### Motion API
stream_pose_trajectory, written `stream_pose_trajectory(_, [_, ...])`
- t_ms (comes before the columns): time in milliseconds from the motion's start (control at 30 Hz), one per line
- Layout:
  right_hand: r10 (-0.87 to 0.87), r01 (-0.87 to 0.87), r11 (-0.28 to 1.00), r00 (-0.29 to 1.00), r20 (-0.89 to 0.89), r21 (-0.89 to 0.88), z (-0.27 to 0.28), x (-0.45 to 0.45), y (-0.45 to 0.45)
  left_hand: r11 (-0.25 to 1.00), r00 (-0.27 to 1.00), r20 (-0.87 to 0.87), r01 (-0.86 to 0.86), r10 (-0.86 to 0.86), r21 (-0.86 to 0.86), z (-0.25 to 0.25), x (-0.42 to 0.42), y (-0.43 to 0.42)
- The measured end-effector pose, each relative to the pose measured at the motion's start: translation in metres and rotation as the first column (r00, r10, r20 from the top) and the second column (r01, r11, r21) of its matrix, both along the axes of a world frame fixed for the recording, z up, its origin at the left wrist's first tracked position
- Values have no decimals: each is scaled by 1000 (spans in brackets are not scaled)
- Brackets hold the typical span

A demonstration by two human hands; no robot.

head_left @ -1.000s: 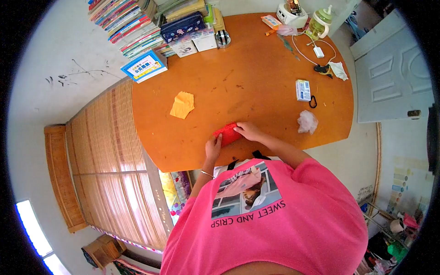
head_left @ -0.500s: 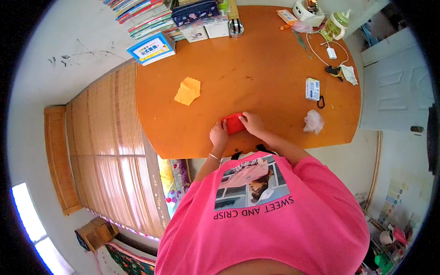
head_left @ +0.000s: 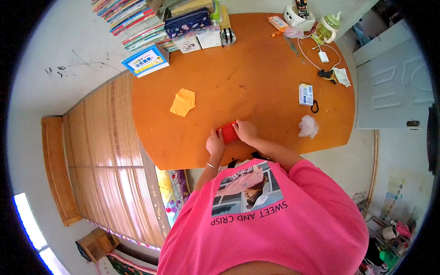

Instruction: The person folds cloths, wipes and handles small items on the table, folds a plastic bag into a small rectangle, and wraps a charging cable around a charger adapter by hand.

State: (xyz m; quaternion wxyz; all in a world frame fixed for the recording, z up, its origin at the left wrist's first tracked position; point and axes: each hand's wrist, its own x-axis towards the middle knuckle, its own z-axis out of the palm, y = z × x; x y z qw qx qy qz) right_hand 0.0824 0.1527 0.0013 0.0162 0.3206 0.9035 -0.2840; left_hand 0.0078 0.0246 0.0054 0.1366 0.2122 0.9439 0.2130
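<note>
A small, flat, red rectangular piece (head_left: pixel 228 132), perhaps folded cloth or paper, lies at the near side of the wooden table. My left hand (head_left: pixel 215 142) grips its left end, thumb on top. At its upper right corner, my right hand (head_left: pixel 246 131) pinches it with thumb and fingers. The fingers partly cover both ends, and what lies beneath the piece is hidden. Beyond my left hand, an orange-yellow cloth (head_left: pixel 183 102) rests on the tabletop, apart from both hands.
The brown table (head_left: pixel 256 101) holds a crumpled clear plastic bag (head_left: pixel 308 126), a small box (head_left: pixel 305 94) and a black ring (head_left: pixel 315 107) at right. Stacked books (head_left: pixel 137 27), a desk calendar (head_left: pixel 145 60) and a pencil case (head_left: pixel 188 22) stand at the back left; a bottle (head_left: pixel 326 28) and white cable (head_left: pixel 340 58) at back right.
The whole view has shifted, so the table sits lower in the picture. Both hands still hold the red piece, which is tilted slightly differently. Other objects stay put on the table.
</note>
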Motion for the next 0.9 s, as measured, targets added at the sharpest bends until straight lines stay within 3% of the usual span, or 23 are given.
stream_pose_trajectory(67, [-42,43,998,999,-27,39,1,1,-3,998,1000,-31,4,-2,67,-3,-1,-6])
stream_pose_trajectory(133, [-40,43,999,996,-85,31,-3,6,-1,933,1000,-24,6,3,359,-8,-3,-11])
stream_pose_trajectory(233, [-45,43,999,992,-119,-16,-4,9,-2,892,995,56,-96,80,442,-10,-4,-15])
stream_pose_trajectory(367, [-35,32,999,991,-126,-20,-3,9,-1,896,992,83,-118,91,427,-3,-4,-15])
stream_pose_trajectory(433, [-39,38,999,994,-99,-9,-4,9,-4,918,996,-28,-71,89,389,-11,-4,-17])
stream_pose_trajectory(567, [-43,44,999,997,-60,17,-3,6,-6,937,996,-5,-80,87,341,-14,-4,-17])
stream_pose_trajectory(667, [-31,32,999,999,-30,31,0,3,-7,970,993,-118,52,-24,239,-14,-6,-17])
stream_pose_trajectory(733, [-39,41,998,998,-45,48,-1,2,-8,999,998,-58,-37,37,-4,-3,-3,-10])
stream_pose_trajectory(767, [-48,52,997,997,-60,65,-1,2,-9,999,998,-59,-38,37,-3,3,-1,-10])
stream_pose_trajectory(833, [-50,54,995,997,-54,82,-4,0,-9,953,915,-269,303,-299,-30,9,2,-12])
stream_pose_trajectory(867, [-52,56,994,998,-46,97,-6,0,-9,952,915,-269,303,-300,-32,8,6,-11])
stream_pose_trajectory(900, [-53,57,994,998,-46,94,-6,-1,-10,885,811,-356,444,-464,-141,4,10,-9])
